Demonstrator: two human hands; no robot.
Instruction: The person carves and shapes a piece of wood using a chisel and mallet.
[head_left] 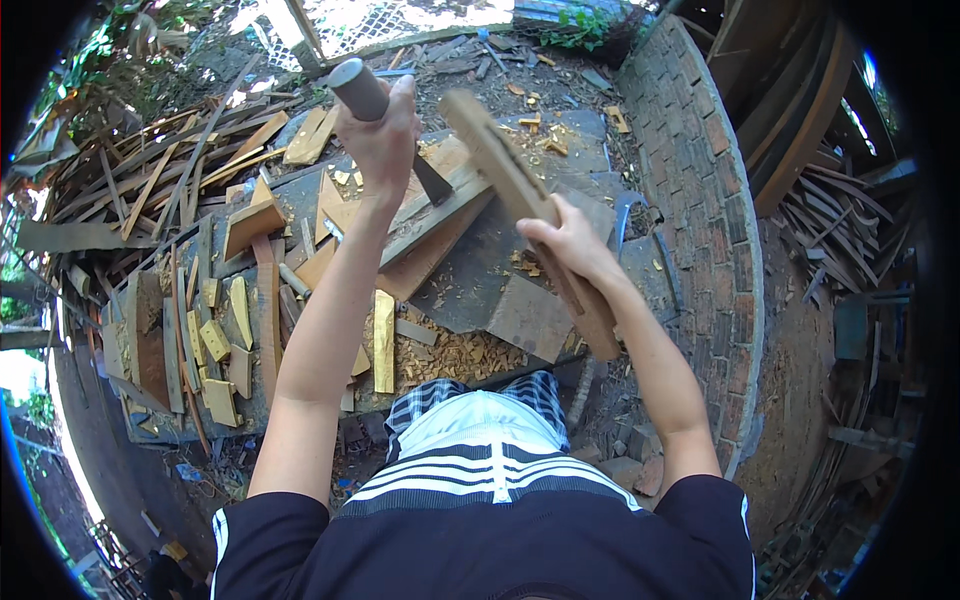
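My left hand (385,150) is closed round the thick, round-topped handle of a chisel (358,88). The chisel's dark blade (432,183) slants down to the top of a long wooden beam (437,220), with its tip at a cut spot there. My right hand (572,240) grips a long, heavy wooden bar (495,150) that has a dark groove along it. The bar is raised at a slant to the right of the chisel, apart from its handle, and covers part of the beam's right end.
Wood chips (460,365) lie before my lap. Yellow offcuts (384,340) and small blocks (215,340) crowd the left side of the dark work surface (450,290). A low brick wall (700,200) runs along the right. Loose boards (170,165) are heaped at the far left.
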